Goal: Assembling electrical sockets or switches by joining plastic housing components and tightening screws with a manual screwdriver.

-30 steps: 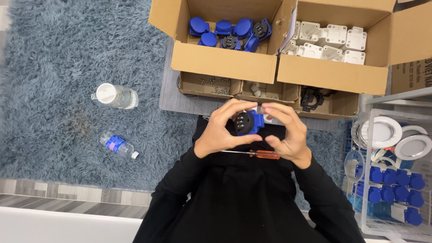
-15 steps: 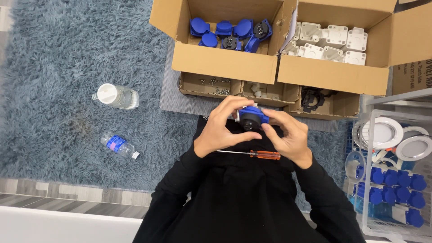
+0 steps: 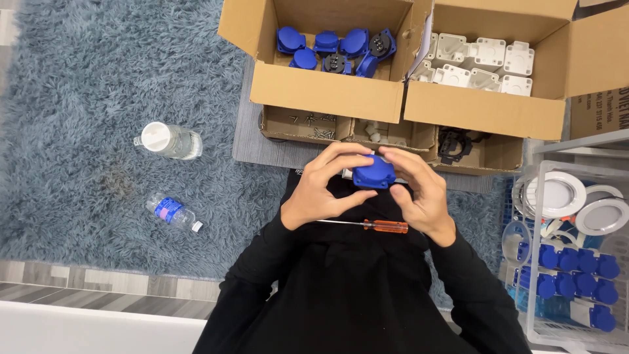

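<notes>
Blue socket housing (image 3: 373, 175), held above our lap between both hands: left hand (image 3: 325, 187) and right hand (image 3: 419, 193), fingers clamped on its sides. We judge it light, rigid, smooth moulded plastic (likely slippery on the lid), best gripped at the edges. An orange-handled screwdriver (image 3: 367, 225) lies just below; cardboard boxes (image 3: 327, 92) of parts beyond.

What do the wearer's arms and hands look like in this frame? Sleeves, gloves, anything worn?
Both arms are in long, plain black sleeves that end at the wrists. The left hand and right hand are bare: no gloves, and no rings, watch or markings that I can make out.
</notes>
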